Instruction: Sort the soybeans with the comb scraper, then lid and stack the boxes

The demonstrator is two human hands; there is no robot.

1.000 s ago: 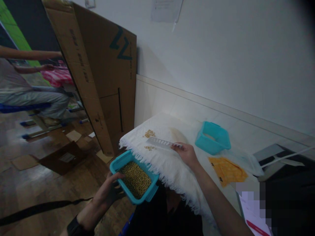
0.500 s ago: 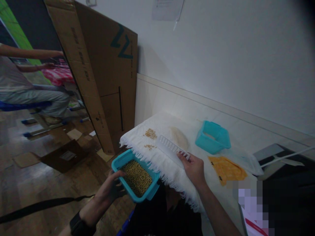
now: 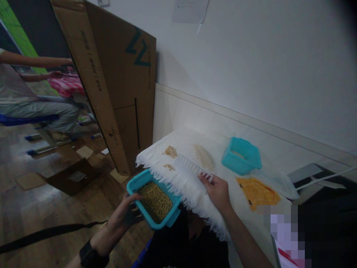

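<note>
Turquoise plastic forms the tub (image 3: 174,219) that we support with the left hand (image 3: 126,210), off the near-left edge of the table, above floor and lap level. Grip state, left: partly closed, thumb hooked over the left rim, fingers outside the wall and partly hidden. Yellowish beans (image 3: 156,203) cover the tub's bottom. Grip state, right: thumb and fingers pinched on the near end of a white slotted strip (image 3: 192,166); we hold it with the right hand (image 3: 219,191) over the fringed white cloth (image 3: 195,208). Whether the strip touches the cloth, we cannot tell.

Caution: we judge that tilting the tub, or losing this one-sided hold, would spill beans onto the floor. A hard sweep of the strip could scatter the loose pile (image 3: 170,151) and the smaller cluster (image 3: 169,167) beyond the edge; snagging the fringe could drag both.

Clearances: the fringe meets the tub's far-right rim, so we have little margin there. The large carton (image 3: 125,85) limits reach at far left, the wall (image 3: 251,56) at the far side, and a second tub (image 3: 233,164) at right. Sideways room for the left hand lies over the floor.
</note>
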